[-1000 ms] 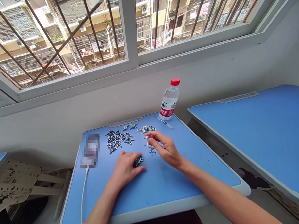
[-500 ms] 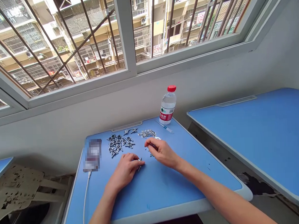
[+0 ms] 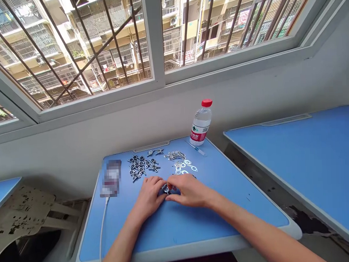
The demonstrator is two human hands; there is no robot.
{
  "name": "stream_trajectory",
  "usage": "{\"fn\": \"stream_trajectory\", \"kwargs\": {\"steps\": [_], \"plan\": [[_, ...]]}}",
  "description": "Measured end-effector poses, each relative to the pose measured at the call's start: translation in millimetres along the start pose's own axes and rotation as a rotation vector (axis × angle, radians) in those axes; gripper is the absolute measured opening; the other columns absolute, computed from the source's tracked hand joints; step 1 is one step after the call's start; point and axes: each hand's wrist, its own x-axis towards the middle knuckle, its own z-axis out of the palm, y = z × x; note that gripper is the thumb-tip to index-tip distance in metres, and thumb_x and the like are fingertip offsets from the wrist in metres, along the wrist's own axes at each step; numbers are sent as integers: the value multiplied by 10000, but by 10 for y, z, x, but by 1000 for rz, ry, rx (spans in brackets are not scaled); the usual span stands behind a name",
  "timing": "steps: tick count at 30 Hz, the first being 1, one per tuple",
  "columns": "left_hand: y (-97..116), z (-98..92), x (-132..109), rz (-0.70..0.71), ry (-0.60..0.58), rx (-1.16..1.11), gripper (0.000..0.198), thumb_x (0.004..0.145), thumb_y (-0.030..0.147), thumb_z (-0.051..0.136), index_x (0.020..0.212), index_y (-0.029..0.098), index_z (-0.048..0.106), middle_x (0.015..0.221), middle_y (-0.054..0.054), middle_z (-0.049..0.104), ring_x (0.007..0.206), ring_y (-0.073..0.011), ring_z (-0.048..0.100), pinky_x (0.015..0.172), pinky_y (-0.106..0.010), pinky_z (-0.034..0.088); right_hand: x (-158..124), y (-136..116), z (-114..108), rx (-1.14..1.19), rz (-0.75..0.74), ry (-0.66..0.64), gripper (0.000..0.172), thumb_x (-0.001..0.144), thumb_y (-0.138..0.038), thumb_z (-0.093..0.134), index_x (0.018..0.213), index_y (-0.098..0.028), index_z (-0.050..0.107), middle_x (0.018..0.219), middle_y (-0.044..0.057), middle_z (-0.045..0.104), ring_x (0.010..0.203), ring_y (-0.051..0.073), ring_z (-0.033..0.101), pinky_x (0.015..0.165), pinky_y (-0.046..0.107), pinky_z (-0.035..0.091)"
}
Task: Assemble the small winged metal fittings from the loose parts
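My left hand [image 3: 150, 195] rests on the blue desk [image 3: 166, 232], its thumb and fingers closed on a small silver metal fitting [image 3: 166, 189] with a dark round middle. Meeting it from the right, my right hand [image 3: 189, 189] has its fingers pinched over the same fitting; whatever small piece they hold is hidden. Similar metal fittings [image 3: 137, 166] lie in a cluster to the left, with two more [image 3: 155, 152] behind. Flat silver plates with holes [image 3: 190, 165] lie just beyond my right hand, and a pile of small metal links [image 3: 174, 155] is farther back.
A water bottle with a red cap [image 3: 201, 124] stands at the desk's back right corner, a thin blue-and-clear tool [image 3: 197, 149] before it. On the left lies a blurred-out phone [image 3: 111, 178] with a white cable [image 3: 102, 225]. Another blue desk [image 3: 292, 153] is at the right.
My right hand has moved from the small loose parts down and left to the fitting at my left hand. The flat plates it covered now show. The view has shifted slightly.
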Motion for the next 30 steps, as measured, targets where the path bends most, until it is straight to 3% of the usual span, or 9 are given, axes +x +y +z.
{"fn": "stream_trajectory", "kwargs": {"steps": [3,8,19,25,30], "plan": [[-7,1,6,-24,-28,2,92,905,211,594,986,225,635,959,-35,631,920,-209,560,804,-345,412,6,-17,-9,-90,5,-68,56,872,-230,599,868,-187,632,869,42,689,746,183,616,618,272,324],[-30,60,20,-55,-31,18,132,907,193,584,1028,210,634,894,-33,639,875,-210,571,779,-339,421,23,2,-17,-180,16,-73,160,922,-160,484,844,-178,621,865,52,680,717,174,607,585,279,268],[-16,141,-13,-120,24,33,113,893,158,562,964,175,649,852,-50,638,808,-208,585,722,-314,446,37,-94,112,-200,133,-60,132,881,-135,504,796,-163,601,789,57,679,700,175,597,582,279,242],[-40,136,-2,-86,70,15,72,876,154,568,886,186,632,765,-24,629,755,-194,591,782,-344,459,41,-89,93,-184,123,-64,145,883,-118,501,794,-176,599,799,44,676,694,165,587,577,276,236],[-80,206,-21,-56,122,-10,87,852,122,550,859,194,598,729,-1,616,713,-174,598,942,-434,442,33,-131,123,-156,189,-52,168,859,-103,503,748,-173,608,757,52,691,691,173,606,584,277,261]]}}
